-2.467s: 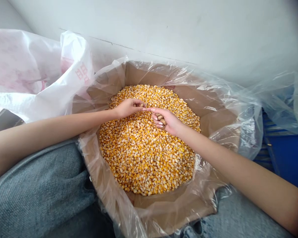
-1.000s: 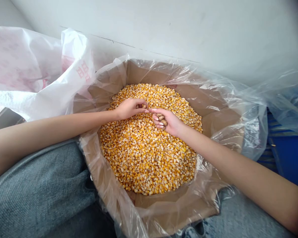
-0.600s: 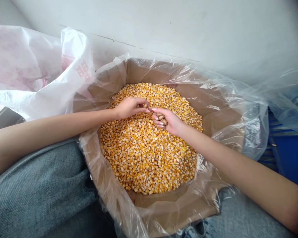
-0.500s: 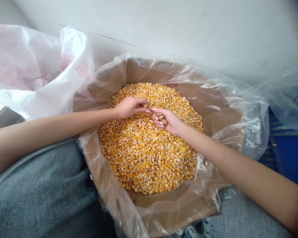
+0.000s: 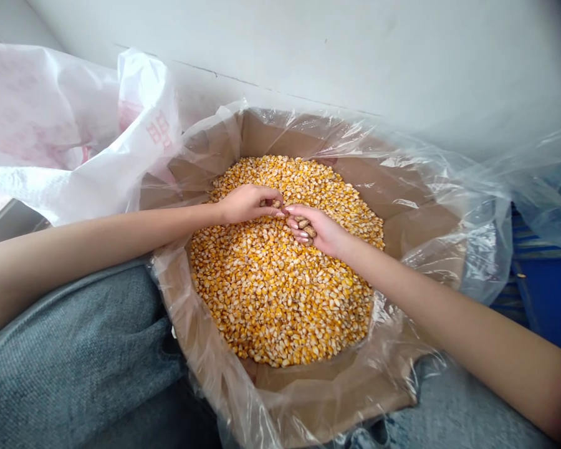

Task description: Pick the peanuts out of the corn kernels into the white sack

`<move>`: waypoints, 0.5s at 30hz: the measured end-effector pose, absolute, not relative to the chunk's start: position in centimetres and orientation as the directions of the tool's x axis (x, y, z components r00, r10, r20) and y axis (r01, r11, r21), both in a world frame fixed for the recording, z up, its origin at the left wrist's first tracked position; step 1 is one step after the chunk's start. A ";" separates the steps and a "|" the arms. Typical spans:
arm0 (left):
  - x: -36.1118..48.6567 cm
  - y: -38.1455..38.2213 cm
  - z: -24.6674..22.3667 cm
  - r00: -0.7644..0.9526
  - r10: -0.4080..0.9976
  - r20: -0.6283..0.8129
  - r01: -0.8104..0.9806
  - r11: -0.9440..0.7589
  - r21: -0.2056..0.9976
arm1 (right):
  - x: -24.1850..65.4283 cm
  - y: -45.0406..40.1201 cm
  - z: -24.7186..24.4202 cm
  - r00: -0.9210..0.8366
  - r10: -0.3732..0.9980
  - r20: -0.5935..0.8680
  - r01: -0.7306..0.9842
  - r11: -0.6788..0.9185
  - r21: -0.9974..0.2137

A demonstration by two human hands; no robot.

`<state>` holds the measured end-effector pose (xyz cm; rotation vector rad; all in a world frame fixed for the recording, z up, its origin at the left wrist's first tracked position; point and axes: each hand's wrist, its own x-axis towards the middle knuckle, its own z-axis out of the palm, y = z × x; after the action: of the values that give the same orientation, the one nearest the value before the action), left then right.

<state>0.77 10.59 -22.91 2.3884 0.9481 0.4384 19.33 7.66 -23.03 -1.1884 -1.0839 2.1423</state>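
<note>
The left hand [image 5: 245, 204] and right hand [image 5: 320, 232] curl around brown peanuts [image 5: 305, 228], arms reaching inward, fingertips nearly touching above dried corn kernels [image 5: 280, 293].

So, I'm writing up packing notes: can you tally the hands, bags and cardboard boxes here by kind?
Hands: 2, the left hand and the right hand
Cardboard box: 1
Clear plastic liner: 1
White woven sack: 1
Total: 5

This looked like a plain storeroom or bulk-storage corner rather than a kitchen, going by the bare white wall [image 5: 308, 50], the plastic-lined cardboard box [image 5: 262, 134] of dried corn kernels [image 5: 280, 299], the woven sack [image 5: 60, 125] and the blue crate [image 5: 542, 305].
</note>
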 end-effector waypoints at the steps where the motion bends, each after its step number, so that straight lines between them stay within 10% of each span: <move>1: 0.8 10.6 -22.9 0.702 0.706 0.094 0.536 -0.611 0.583 | 19.3 7.7 -23.0 -0.524 0.695 -0.492 -0.012 -0.584 -0.812; 15: 0.7 10.5 -23.0 0.738 0.672 0.064 0.529 -0.634 0.564 | 19.4 7.6 -22.9 -0.497 0.698 -0.515 0.001 -0.593 -0.805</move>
<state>0.68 10.47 -23.05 2.4152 0.9079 0.3649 19.36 7.63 -22.92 -1.2342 -1.0765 2.1288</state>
